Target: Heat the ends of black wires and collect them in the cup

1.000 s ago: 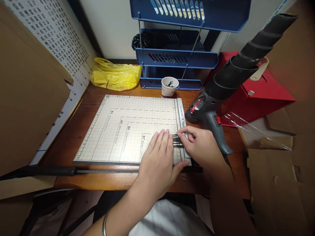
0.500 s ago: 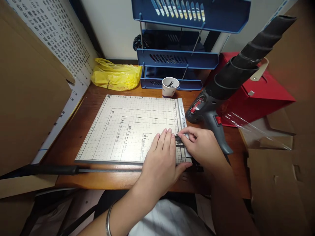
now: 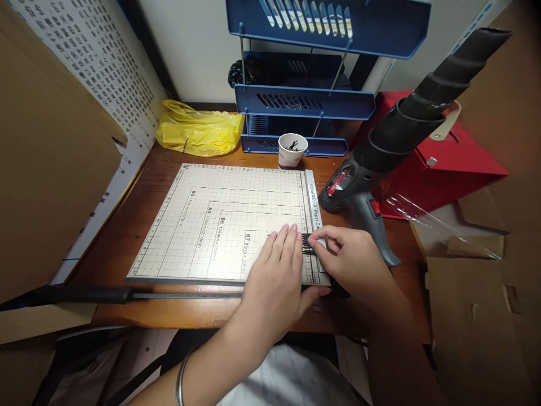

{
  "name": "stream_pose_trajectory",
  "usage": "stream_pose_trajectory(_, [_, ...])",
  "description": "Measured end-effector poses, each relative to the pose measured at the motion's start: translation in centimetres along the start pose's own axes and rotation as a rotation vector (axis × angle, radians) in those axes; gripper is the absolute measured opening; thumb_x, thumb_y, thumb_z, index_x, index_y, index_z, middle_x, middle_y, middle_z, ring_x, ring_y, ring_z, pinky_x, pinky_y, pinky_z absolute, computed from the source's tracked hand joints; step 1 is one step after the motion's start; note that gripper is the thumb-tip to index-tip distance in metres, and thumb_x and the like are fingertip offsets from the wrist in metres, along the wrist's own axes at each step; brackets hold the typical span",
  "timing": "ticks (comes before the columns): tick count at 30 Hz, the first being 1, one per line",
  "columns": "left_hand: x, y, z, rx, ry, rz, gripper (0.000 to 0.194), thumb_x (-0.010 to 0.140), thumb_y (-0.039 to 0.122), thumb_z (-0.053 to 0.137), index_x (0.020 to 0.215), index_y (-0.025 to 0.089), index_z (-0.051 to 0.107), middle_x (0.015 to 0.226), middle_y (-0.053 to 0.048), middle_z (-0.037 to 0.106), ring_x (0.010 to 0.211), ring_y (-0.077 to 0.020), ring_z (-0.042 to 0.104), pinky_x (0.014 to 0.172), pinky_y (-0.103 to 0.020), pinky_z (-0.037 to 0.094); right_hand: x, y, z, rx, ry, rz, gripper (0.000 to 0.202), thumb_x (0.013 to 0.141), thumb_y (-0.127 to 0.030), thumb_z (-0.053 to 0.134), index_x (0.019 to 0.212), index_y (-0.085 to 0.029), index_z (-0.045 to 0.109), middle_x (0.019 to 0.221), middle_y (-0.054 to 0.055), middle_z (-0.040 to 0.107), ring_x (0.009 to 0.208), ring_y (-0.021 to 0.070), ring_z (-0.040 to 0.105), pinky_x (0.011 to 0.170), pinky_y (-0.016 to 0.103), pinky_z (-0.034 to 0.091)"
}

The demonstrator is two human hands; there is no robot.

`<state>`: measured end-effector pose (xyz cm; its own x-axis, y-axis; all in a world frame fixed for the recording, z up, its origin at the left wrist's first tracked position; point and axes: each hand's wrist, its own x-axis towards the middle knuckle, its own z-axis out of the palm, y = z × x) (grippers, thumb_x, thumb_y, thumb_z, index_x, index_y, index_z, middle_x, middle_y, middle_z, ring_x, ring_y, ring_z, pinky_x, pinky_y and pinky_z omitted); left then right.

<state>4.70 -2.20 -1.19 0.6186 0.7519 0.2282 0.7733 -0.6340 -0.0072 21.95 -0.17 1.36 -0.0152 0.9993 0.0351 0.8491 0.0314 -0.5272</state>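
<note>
A paper cutter (image 3: pixel 169 237) with printed size grids lies on the wooden desk. My left hand (image 3: pixel 276 270) rests flat on its lower right part, fingers together and stretched out, covering part of several thin black strips (image 3: pixel 307 243). The strips stick out from beneath my fingers toward the metal edge rail (image 3: pixel 313 197). My right hand (image 3: pixel 346 254) has thumb and index finger pinched at the strips' right ends; whether one sits between the fingertips is too small to tell. The cutter's long black-handled arm (image 3: pixel 105 295) lies along the front edge.
Behind the cutter stands a paper cup (image 3: pixel 292 152) with small black pieces inside. A blue tray rack (image 3: pixel 304 101) and a yellow plastic bag (image 3: pixel 198 129) are at the back. A heat gun (image 3: pixel 372 169) leans at right before a red box (image 3: pixel 460 163); cardboard (image 3: pixel 477 321) is at far right.
Both hands stay nearly in place over the strips. My right hand has shifted very slightly right and down, and the view has moved a little.
</note>
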Motion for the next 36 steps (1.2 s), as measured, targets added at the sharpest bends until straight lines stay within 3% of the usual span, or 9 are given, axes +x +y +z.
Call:
stream_pose_trajectory(5, [0.3,0.7,-0.5,0.02,-0.081,0.003,0.106,0.092,0.081,0.035,0.149,-0.008,0.042,0.157,-0.028,0.036,0.148,-0.0399,0.036,0.12,-0.049,0.034,0.0,0.4,0.1,-0.004,0.036,0.004,0.02,0.087,-0.034,0.057,0.082,-0.025,0.074,0.053,-0.004,0.046,0.052,0.0118,0.043,0.054,0.027,0.027])
stream_pose_trajectory(11, [0.4,0.4,-0.5,-0.071,-0.1,-0.001,0.105,0.093,0.08,0.033,0.152,-0.007,0.037,0.16,-0.026,0.032,0.151,-0.0372,0.03,0.123,-0.048,0.03,0.5,0.4,0.2,0.032,0.151,0.043,0.023,0.088,-0.037,0.059,0.087,-0.023,0.076,0.049,-0.005,0.041,0.048,0.0112,0.041,0.053,0.027,0.03])
stream_pose_trajectory(18, [0.2,0.2,-0.1,-0.148,-0.073,-0.007,0.102,0.094,0.079,0.034,0.152,-0.005,0.037,0.161,-0.023,0.033,0.152,-0.0352,0.028,0.125,-0.047,0.026,1.0,-0.2,0.5,-0.004,0.05,0.077,0.022,0.086,-0.035,0.056,0.085,-0.025,0.075,0.057,-0.002,0.052,0.054,0.0135,0.045,0.057,0.028,0.029])
stream_pose_trajectory(23, [0.3,0.5,0.0,-0.099,-0.043,-0.005,0.107,0.09,0.083,0.037,0.151,-0.005,0.039,0.159,-0.024,0.035,0.151,-0.0359,0.031,0.124,-0.046,0.026,1.0,-0.2,0.3,-0.029,-0.008,0.062,0.023,0.087,-0.035,0.053,0.085,-0.026,0.074,0.057,-0.003,0.052,0.054,0.0133,0.044,0.058,0.029,0.028])
stream_pose_trajectory(29, [0.3,0.7,0.3,-0.051,-0.021,0.013,0.115,0.085,0.087,0.041,0.149,-0.008,0.041,0.157,-0.027,0.037,0.149,-0.0385,0.034,0.123,-0.047,0.028,0.7,-0.1,0.5,0.001,0.082,0.05,0.022,0.089,-0.038,0.057,0.083,-0.025,0.074,0.055,-0.004,0.049,0.054,0.0122,0.044,0.058,0.028,0.03])
stream_pose_trajectory(36, [0.3,0.5,0.6,-0.128,0.01,0.02,0.097,0.097,0.075,0.032,0.153,-0.004,0.035,0.161,-0.021,0.035,0.152,-0.032,0.03,0.126,-0.044,0.024,0.3,-0.1,0.2,0.019,0.154,0.038,0.019,0.088,-0.036,0.06,0.086,-0.023,0.075,0.053,-0.005,0.044,0.051,0.0109,0.041,0.054,0.027,0.031])
